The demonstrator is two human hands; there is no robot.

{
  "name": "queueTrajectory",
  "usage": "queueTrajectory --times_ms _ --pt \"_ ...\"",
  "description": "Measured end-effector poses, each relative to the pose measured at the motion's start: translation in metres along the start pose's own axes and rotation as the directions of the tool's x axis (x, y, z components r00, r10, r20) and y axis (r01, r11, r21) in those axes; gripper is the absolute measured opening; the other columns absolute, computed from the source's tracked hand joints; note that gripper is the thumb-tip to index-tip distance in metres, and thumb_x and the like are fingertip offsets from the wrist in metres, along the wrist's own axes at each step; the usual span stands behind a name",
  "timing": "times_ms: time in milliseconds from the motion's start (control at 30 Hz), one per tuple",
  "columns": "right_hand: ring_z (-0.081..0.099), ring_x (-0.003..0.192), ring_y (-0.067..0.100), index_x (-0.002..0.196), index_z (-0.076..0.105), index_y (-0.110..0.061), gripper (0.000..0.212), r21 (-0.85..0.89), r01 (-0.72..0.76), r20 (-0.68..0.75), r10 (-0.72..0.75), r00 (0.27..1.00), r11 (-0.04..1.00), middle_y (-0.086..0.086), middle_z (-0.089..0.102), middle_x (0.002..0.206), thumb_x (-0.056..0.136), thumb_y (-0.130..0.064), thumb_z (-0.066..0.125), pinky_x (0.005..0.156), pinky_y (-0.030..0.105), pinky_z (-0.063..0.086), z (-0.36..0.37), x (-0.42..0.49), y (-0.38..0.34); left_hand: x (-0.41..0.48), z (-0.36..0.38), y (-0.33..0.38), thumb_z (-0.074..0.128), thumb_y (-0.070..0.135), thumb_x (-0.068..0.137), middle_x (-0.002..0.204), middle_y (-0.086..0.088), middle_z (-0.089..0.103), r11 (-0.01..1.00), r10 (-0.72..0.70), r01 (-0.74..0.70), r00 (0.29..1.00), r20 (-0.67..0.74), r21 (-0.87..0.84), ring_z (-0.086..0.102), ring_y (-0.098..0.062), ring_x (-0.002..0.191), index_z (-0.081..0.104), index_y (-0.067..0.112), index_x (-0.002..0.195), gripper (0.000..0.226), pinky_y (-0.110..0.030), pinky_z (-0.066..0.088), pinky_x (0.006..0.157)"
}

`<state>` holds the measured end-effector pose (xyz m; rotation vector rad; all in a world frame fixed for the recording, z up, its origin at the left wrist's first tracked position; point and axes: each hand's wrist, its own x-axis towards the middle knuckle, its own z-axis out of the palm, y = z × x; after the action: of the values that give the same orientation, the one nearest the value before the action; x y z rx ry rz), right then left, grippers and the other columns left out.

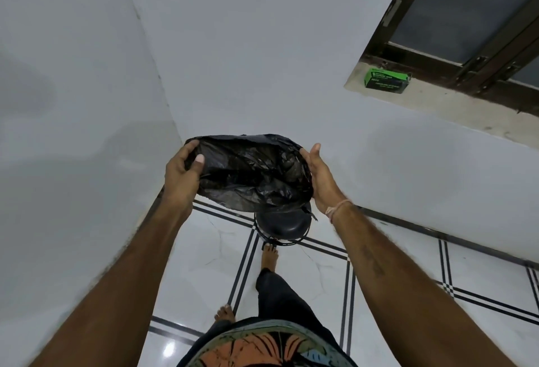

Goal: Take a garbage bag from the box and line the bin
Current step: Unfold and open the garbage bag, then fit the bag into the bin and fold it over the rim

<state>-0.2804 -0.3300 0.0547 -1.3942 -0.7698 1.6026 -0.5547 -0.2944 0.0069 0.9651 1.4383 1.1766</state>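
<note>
Head view: garbage bag (250, 174) already out of the green box (386, 80) on the sill, mouth spread between my left hand (182, 172) and right hand (319, 180), both gripping its rim above the bin (281, 225), which I have not yet lined.

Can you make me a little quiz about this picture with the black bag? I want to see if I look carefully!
1. True or false: the left hand and the right hand both hold the black bag.
2. Where is the green box? A: on the floor. B: on the window ledge. C: in someone's hand.
3. Fill the gap: the floor tiles are white with ___ lines.

Key: 1 true. 2 B. 3 black.
</note>
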Motion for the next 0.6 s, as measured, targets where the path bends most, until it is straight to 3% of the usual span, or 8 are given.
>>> queueTrajectory --times_ms 100,167,233,367,533,600 --pt "0.075 0.082 -0.003 0.122 0.069 -0.021 0.065 -0.179 -0.043 -0.046 0.035 0.998 0.983 -0.004 0.076 0.106 0.104 -0.063 0.023 0.057 0.013 0.055 -0.014 0.038 0.009 0.016 0.011 0.003 0.056 0.008 0.102 0.141 -0.003 0.062 0.998 0.025 -0.024 1.000 -0.001 0.051 0.058 -0.017 0.130 0.053 0.017 0.147 0.046 -0.041 0.046 0.112" --pt "0.072 0.106 0.006 0.127 0.070 -0.023 0.073 -0.269 -0.103 -0.079 0.085 0.993 0.957 -0.003 0.076 0.116 0.098 -0.073 0.027 0.069 0.019 0.054 -0.026 0.063 0.019 0.025 0.018 0.004 0.057 0.012 0.101 0.143 0.000 0.060 0.994 0.043 -0.043 0.999 0.007 0.097 0.057 -0.017 0.132 0.052 0.021 0.147 0.047 -0.043 0.046 0.112" --pt "0.068 0.115 0.016 0.128 0.070 -0.026 0.075 -0.275 -0.169 -0.124 0.140 0.982 0.947 -0.002 0.075 0.120 0.095 -0.077 0.027 0.076 0.026 0.052 -0.039 0.082 0.025 0.038 0.032 0.002 0.058 0.017 0.099 0.144 0.002 0.059 0.986 0.057 -0.061 0.998 0.029 0.153 0.055 -0.016 0.133 0.053 0.024 0.146 0.048 -0.045 0.045 0.113" --pt "0.069 0.104 0.018 0.116 0.070 -0.024 0.063 -0.126 -0.289 -0.175 0.265 0.948 0.949 -0.006 0.076 0.104 0.101 -0.068 0.028 0.070 0.030 0.051 -0.063 0.104 0.029 0.056 0.062 -0.014 0.057 0.017 0.100 0.147 0.001 0.057 0.978 0.012 -0.026 0.998 0.069 0.205 0.053 -0.016 0.135 0.051 0.022 0.148 0.049 -0.046 0.045 0.113" --pt "0.070 0.062 -0.002 0.102 0.064 -0.022 0.048 0.043 -0.359 -0.144 0.361 0.921 0.933 -0.016 0.074 0.072 0.109 -0.051 0.025 0.047 0.013 0.052 -0.069 0.118 0.028 0.070 0.089 -0.055 0.057 0.013 0.101 0.145 0.002 0.058 0.966 -0.093 0.072 0.993 0.071 0.249 0.054 -0.016 0.134 0.051 0.025 0.148 0.049 -0.047 0.047 0.111" --pt "0.073 0.065 -0.001 0.107 0.066 -0.023 0.048 0.091 -0.357 -0.153 0.367 0.917 0.930 -0.013 0.078 0.074 0.108 -0.052 0.028 0.049 0.013 0.053 -0.087 0.140 0.060 0.075 0.098 -0.076 0.057 0.014 0.102 0.145 0.002 0.057 0.960 -0.130 0.113 0.990 0.054 0.255 0.053 -0.017 0.134 0.051 0.027 0.148 0.048 -0.048 0.047 0.110"
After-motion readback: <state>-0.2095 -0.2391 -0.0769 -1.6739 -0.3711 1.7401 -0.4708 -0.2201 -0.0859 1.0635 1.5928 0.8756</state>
